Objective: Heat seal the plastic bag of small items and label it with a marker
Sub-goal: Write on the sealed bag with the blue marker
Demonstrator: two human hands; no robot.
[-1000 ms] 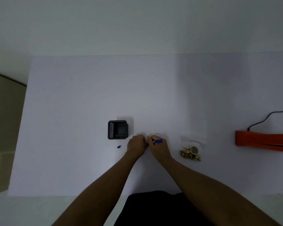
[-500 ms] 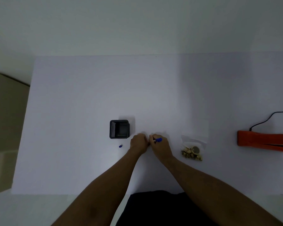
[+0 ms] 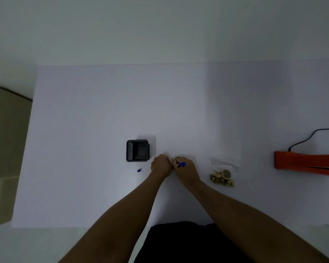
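The marker point(image 3: 181, 164) in the right hand point(image 3: 186, 170) is edging slightly toward the left hand point(image 3: 160, 166).

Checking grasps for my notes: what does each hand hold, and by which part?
The right hand grips the marker, fingers covering all but its blue end. The left hand is curled beside it; whether it holds anything cannot be told.

The white worktop point(image 3: 103, 111) is carrying a black box point(image 3: 137, 150), an orange heat sealer point(image 3: 304, 163) trailing a black cord point(image 3: 310, 138), a clear bag point(image 3: 223, 170) of tan pieces, a blue marker point(image 3: 182, 164) and a blue cap point(image 3: 139, 170).
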